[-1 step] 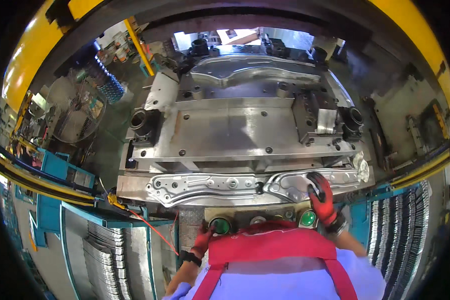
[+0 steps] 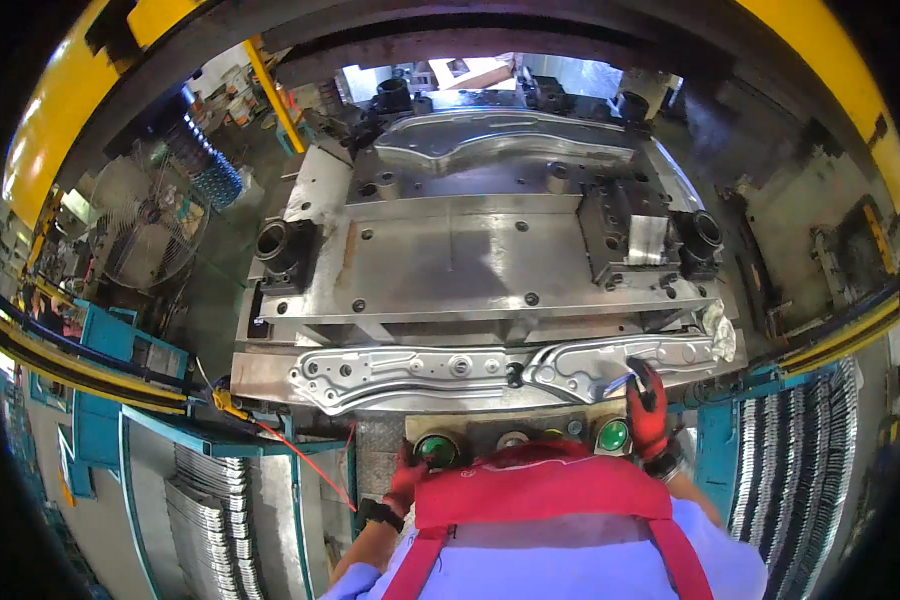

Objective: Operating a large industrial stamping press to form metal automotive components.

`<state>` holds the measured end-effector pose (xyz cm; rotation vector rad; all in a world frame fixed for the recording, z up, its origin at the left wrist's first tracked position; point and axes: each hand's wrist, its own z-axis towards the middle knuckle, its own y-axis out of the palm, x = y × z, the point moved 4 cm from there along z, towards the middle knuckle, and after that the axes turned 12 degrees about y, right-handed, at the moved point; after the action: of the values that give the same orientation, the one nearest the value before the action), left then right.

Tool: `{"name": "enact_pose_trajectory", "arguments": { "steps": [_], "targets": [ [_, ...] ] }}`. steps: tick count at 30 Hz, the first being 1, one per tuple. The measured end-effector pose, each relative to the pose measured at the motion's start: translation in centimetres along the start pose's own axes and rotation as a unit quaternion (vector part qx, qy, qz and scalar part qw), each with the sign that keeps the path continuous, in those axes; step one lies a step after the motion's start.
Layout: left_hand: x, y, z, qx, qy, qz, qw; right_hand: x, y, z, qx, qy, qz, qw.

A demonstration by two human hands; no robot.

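Observation:
Two long stamped metal panels lie end to end on the front ledge of a press die: the left panel and the right panel. My right hand, in a red glove with black fingertips, is closed at the right panel's near edge. A slim pale-blue pen-like thing shows at its fingertips, too small to make out fully. My left hand, also red-gloved, rests beside the left green push button, its fingers stretched along the button's collar. Beneath my right wrist sits the right green push button.
The steel die fills the middle, with a formed panel shape at its back. Racks of stacked metal parts stand at left and right. A floor fan is at far left; a red hose hangs nearby.
My right hand has drawn back toward me off the right panel's surface, to its near edge. My left hand has shifted slightly left along the green button's collar.

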<state>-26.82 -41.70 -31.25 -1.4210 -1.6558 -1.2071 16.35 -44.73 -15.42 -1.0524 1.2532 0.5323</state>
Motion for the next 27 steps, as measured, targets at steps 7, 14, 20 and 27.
{"name": "enact_pose_trajectory", "arguments": {
  "steps": [7, 14, 20, 27],
  "targets": [
    [-2.1, 0.0, 2.3, -0.019, 0.123, 0.256, 0.959, 27.5, -1.0, -6.3, 0.117, 0.263, -0.23, 0.93],
    [-1.4, 0.7, 2.3, -0.012, 0.188, 0.316, 0.93, 17.2, -0.7, -6.2, 0.115, 0.196, -0.208, 0.951],
    [-4.1, -1.9, 3.4, 0.056, 0.133, 0.441, 0.886, 17.0, -0.8, -6.5, 0.091, 0.326, -0.263, 0.903],
    [-8.0, -5.3, 4.3, 0.048, 0.023, 0.103, 0.993, 18.1, -0.8, -6.6, 0.089, 0.312, -0.249, 0.912]
  ]
}}
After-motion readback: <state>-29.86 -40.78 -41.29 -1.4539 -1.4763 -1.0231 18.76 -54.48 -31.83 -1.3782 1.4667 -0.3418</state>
